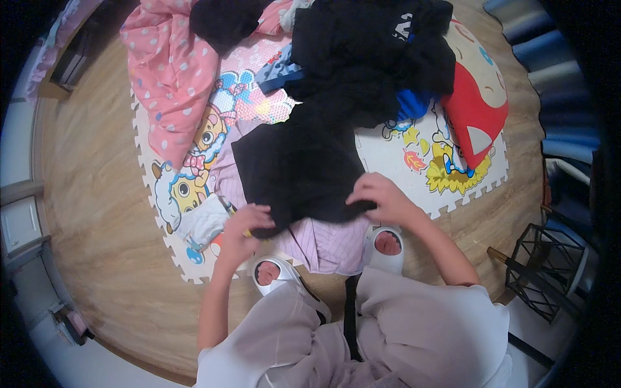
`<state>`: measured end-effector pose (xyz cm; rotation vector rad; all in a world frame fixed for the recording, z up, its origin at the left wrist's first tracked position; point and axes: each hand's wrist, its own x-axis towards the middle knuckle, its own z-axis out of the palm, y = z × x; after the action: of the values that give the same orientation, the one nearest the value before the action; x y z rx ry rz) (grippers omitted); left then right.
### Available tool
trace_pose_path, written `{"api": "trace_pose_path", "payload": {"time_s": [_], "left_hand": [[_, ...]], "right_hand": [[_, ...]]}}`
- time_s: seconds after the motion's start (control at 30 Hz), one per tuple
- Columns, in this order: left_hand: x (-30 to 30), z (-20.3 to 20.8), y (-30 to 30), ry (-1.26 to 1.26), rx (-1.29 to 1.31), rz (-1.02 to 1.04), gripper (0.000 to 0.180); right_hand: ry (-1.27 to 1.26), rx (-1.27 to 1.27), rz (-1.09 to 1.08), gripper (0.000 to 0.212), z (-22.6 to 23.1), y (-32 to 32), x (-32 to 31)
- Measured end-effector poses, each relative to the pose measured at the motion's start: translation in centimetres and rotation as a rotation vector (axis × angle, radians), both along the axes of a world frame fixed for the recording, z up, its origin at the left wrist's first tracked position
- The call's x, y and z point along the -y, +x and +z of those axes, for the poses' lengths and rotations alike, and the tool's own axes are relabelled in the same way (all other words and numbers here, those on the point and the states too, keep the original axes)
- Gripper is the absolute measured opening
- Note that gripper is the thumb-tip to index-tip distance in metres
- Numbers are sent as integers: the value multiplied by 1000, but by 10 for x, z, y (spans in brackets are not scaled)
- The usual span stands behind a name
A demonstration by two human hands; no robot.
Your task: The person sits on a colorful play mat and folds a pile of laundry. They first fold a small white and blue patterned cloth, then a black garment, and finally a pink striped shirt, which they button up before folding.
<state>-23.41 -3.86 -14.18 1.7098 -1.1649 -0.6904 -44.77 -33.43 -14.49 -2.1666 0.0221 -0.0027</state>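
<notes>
A black cloth garment (301, 171) lies spread in front of me; I cannot tell its exact kind. My left hand (242, 234) is closed on its near left corner, while my right hand (381, 199) pinches the near right corner. Between them the near edge sags slightly. Beneath it lies a pale pink striped garment (326, 244), partly covered. Just past the black garment, more black clothing (362, 58) with a light print is heaped, and where one piece ends is hard to see. A folded white cloth item (206, 221) rests left of my left hand.
A cartoon foam mat (388, 165) lies on the wood floor (97, 213). On it are a pink polka-dot cloth (169, 77) and a red character cushion (475, 97). Blue curtains (537, 58) hang at right, near a black wire-frame stand (543, 271). White slippers (387, 249) are on my feet.
</notes>
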Motion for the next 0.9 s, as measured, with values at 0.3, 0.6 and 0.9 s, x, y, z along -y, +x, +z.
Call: {"api": "trace_pose_path", "payload": {"time_s": [0.3, 0.6, 0.9], "left_hand": [[-3, 36, -20, 157, 505, -312, 33], [46, -5, 39, 629, -34, 509, 60], [56, -13, 36, 486, -556, 518, 52]], "right_hand": [[-369, 95, -46, 34, 13, -7, -17], [247, -442, -971, 101, -15, 66, -4], [-16, -138, -586, 82, -17, 69, -6]]}}
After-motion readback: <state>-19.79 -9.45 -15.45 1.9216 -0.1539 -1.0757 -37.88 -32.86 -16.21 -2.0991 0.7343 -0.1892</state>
